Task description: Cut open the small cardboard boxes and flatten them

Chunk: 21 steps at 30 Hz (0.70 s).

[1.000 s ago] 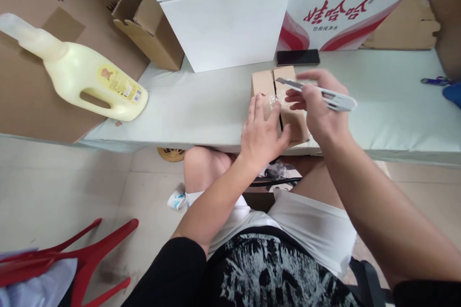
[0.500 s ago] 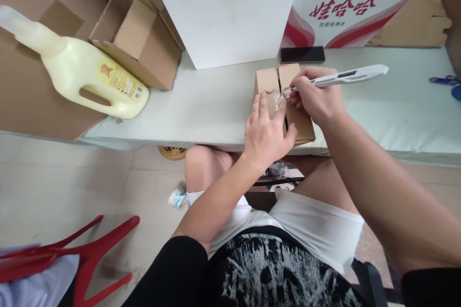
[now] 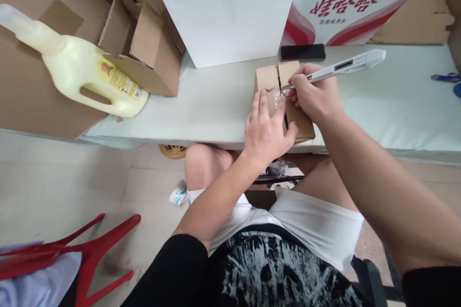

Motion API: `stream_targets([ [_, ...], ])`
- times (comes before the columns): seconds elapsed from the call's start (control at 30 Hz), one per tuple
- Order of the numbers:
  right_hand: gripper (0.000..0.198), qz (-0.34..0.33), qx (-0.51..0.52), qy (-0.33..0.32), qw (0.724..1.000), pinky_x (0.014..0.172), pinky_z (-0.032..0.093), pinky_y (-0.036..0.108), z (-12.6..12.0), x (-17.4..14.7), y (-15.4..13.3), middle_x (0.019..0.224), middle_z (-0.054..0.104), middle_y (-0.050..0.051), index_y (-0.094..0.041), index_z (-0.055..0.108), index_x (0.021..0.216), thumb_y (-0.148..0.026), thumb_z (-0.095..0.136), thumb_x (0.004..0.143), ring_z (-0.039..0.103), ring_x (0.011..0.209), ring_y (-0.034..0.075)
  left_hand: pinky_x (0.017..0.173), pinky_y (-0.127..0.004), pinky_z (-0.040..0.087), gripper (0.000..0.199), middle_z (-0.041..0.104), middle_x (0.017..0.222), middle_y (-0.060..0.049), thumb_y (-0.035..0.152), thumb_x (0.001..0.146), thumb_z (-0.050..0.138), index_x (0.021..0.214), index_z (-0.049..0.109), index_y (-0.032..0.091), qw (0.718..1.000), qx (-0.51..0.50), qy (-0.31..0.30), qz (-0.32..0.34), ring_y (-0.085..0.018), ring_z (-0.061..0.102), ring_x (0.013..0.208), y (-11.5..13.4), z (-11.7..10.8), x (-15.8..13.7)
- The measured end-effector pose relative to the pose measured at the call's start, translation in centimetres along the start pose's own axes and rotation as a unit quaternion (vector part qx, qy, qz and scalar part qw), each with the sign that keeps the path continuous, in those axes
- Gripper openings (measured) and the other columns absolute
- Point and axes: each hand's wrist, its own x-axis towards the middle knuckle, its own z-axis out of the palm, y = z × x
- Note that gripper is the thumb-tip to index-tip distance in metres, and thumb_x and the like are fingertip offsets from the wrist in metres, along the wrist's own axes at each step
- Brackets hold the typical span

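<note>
My right hand (image 3: 317,91) grips a white utility knife (image 3: 347,64) low, near its tip. The handle slants up to the right, and the tip touches the top of a small brown cardboard box (image 3: 265,76) at its centre seam. A crinkled piece of clear tape (image 3: 277,99) lies by the tip, partly covered by fingers. My left hand (image 3: 266,129) rests flat on the box's near left part, fingers stretched and thumb spread. It holds the box down against the table cloth. Both hands hide much of the box's near half.
Behind the box lie a black phone (image 3: 303,52), a white carton (image 3: 230,24) and a red-and-white carton (image 3: 334,5). To the left are an open brown carton (image 3: 158,53) and a yellow jug (image 3: 72,67). Purple-handled scissors (image 3: 445,77) lie far right. A red stool (image 3: 108,235) stands on the floor.
The knife's handle end has swung slightly upward and its slotted side shows more. My left hand stays in place on the box. At left, the open carton has shifted slightly.
</note>
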Motion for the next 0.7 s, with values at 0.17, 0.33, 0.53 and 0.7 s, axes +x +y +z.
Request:
stream_targets([
  [0.17, 0.018, -0.021, -0.063, 0.023, 0.997, 0.067, 0.055, 0.036, -0.1, 0.1, 0.5, 0.069, 0.062, 0.001, -0.024, 0.053, 0.073, -0.031, 0.062, 0.088, 0.060, 0.069, 0.018, 0.128, -0.057, 0.032, 0.064, 0.030, 0.168, -0.021, 0.037, 0.093, 0.060, 0.152, 0.046, 0.015, 1.000, 0.004, -0.010, -0.004, -0.039, 0.019, 0.160, 0.1, -0.2, 0.0],
  [0.33, 0.024, -0.024, -0.101, 0.015, 0.994, 0.066, 0.052, 0.037, -0.1, 0.1, 0.4, 0.067, 0.061, 0.002, -0.025, 0.051, 0.072, -0.034, 0.061, 0.091, 0.060, 0.068, 0.019, 0.127, -0.057, 0.032, 0.064, 0.029, 0.168, -0.021, 0.037, 0.093, 0.061, 0.151, 0.046, 0.014, 1.000, -0.001, -0.007, 0.001, -0.039, 0.020, 0.160, 0.1, -0.2, 0.0],
  [0.53, 0.030, -0.014, -0.188, 0.012, 0.982, 0.070, 0.046, 0.038, -0.1, 0.1, -0.8, 0.065, 0.057, 0.003, -0.025, 0.046, 0.068, -0.036, 0.062, 0.091, 0.060, 0.072, 0.022, 0.129, -0.054, 0.030, 0.064, 0.029, 0.167, -0.024, 0.036, 0.092, 0.062, 0.148, 0.044, 0.011, 1.000, -0.022, 0.000, -0.002, -0.038, 0.020, 0.160, -0.1, 0.1, 0.0],
  [0.7, 0.027, -0.005, -0.210, 0.006, 0.978, 0.068, 0.041, 0.037, -0.1, -0.1, -1.8, 0.065, 0.056, 0.003, -0.025, 0.043, 0.065, -0.024, 0.059, 0.086, 0.055, 0.068, 0.020, 0.131, -0.052, 0.028, 0.075, 0.029, 0.166, -0.029, 0.035, 0.091, 0.063, 0.150, 0.028, 0.004, 0.997, -0.074, 0.033, 0.001, -0.036, 0.020, 0.161, -0.6, 0.9, 0.1],
])
